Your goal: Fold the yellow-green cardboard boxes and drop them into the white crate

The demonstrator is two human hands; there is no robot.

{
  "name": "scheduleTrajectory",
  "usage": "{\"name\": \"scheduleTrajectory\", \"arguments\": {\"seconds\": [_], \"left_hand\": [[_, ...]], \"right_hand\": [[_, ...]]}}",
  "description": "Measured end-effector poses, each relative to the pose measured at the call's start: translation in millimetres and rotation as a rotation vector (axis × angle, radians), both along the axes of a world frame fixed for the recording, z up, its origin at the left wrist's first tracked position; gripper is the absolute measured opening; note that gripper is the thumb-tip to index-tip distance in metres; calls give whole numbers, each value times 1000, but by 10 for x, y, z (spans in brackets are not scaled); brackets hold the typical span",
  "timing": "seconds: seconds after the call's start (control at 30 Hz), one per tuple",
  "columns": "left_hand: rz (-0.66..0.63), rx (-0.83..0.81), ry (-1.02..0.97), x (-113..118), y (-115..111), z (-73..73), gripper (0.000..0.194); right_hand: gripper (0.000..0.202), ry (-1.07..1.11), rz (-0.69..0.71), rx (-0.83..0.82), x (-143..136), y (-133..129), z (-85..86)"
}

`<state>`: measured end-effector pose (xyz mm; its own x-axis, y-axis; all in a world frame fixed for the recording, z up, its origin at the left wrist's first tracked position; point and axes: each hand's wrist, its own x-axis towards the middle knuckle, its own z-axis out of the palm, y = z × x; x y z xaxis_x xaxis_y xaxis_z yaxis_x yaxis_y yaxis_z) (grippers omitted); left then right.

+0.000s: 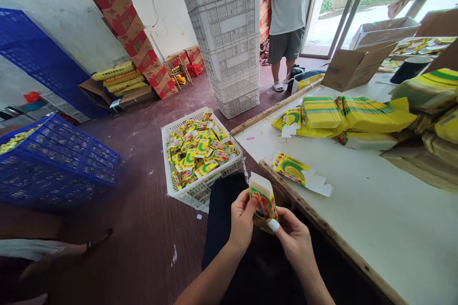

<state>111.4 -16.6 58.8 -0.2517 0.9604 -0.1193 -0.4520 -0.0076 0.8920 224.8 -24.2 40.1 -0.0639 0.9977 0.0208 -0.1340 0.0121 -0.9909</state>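
Observation:
Between my two hands is a small yellow, green and red cardboard box (263,195), its white end flap standing up at the top. My left hand (242,217) pinches its left side, thumb across the printed front. At the lower right, my right hand (291,233) grips the box, with a white wrapping on the thumb. A flattened box blank (295,171) lies on the white table (379,214) just beyond my hands. To the left, a white plastic crate (205,182) on the floor is heaped with small printed boxes (200,147).
Banded stacks of flat yellow blanks (322,114) lie along the table's far side, near an open carton (358,66). Tall stacked white crates (232,52) stand ahead. A blue crate (64,162) is at left. A person (288,19) stands near the doorway. A wooden strip (322,224) edges the table.

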Motion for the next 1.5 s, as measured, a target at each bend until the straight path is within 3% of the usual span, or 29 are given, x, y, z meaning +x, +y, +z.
{"name": "scheduleTrajectory", "arguments": {"seconds": [0.13,0.33,0.47,0.57,0.63,0.73,0.83,0.93,1.03,1.17,1.23,1.37,1.5], "left_hand": [[-1,-46,-55,-32,5,-28,37],[2,7,7,-112,-3,3,35],[-74,30,118,-214,18,30,38],[-141,126,297,-376,12,128,54],[-226,191,506,-473,-4,216,72],[-482,219,882,-504,-17,279,99],[-735,157,1047,-423,-7,199,92],[-691,89,1061,-342,-9,56,71],[-586,93,1132,-277,-54,-52,73],[-611,260,1159,-167,-137,-166,80],[-599,345,1143,-129,-162,-219,81],[-558,347,1155,-121,-161,-256,65],[-636,198,1181,-141,-103,-244,62]], "right_hand": [[28,-9,-29,50,13,8,24],[27,-158,3,250,61,19,16],[23,-294,-41,418,182,24,-16],[21,-546,-163,627,353,54,-19],[25,-743,-217,772,439,65,2],[27,-902,-138,929,441,39,47],[28,-876,-48,980,353,-24,47],[30,-758,-178,854,306,-70,-44],[58,-535,-268,481,288,-74,-187],[61,-128,5,-34,177,-65,-360],[64,66,108,-210,110,-70,-424],[67,180,136,-285,86,-77,-523],[62,-54,95,-87,189,-77,-611]]}}
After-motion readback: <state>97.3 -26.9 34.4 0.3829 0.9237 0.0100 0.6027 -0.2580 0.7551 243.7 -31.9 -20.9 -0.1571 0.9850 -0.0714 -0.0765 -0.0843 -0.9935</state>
